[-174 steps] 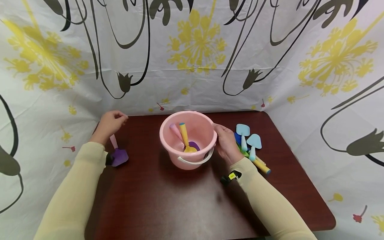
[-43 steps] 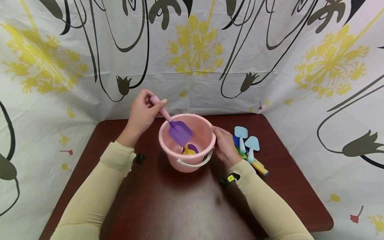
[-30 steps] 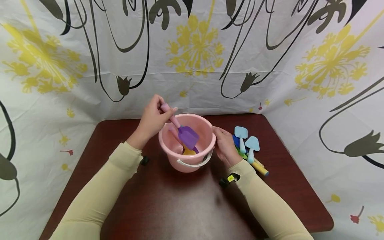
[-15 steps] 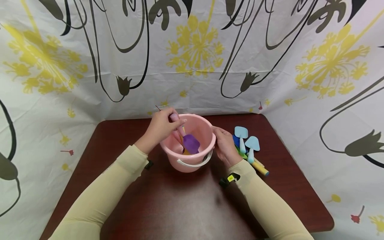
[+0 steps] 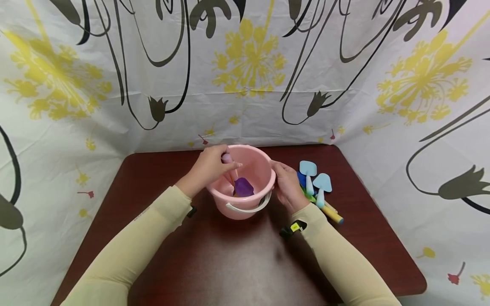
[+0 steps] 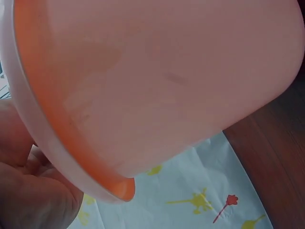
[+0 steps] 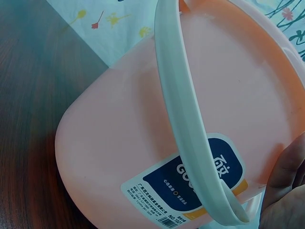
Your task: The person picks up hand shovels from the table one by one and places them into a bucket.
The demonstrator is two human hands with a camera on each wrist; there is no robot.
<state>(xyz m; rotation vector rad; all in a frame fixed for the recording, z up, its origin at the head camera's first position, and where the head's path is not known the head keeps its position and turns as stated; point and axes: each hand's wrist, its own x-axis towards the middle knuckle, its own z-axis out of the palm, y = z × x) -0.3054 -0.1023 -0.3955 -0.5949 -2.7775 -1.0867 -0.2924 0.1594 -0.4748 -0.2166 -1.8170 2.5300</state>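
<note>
Head view: left hand (image 5: 209,165) now lower, pinching purple shovel (image 5: 243,187); right hand (image 5: 287,183) grips bucket (image 5: 259,170).

Table (image 5: 237,263) was dark red-brown, wood-grained, corners rounded, sheen toward front. Pink bucket (image 5: 234,211) stood on it, toward back middle. Right of bucket lay heap of toy tools (image 5: 320,198): two light-blue shovels (image 5: 323,182) on top, yellow handle (image 5: 333,214) jutting frontward, blue piece (image 5: 301,180) and green piece (image 5: 308,196) partly hidden beneath.
</note>
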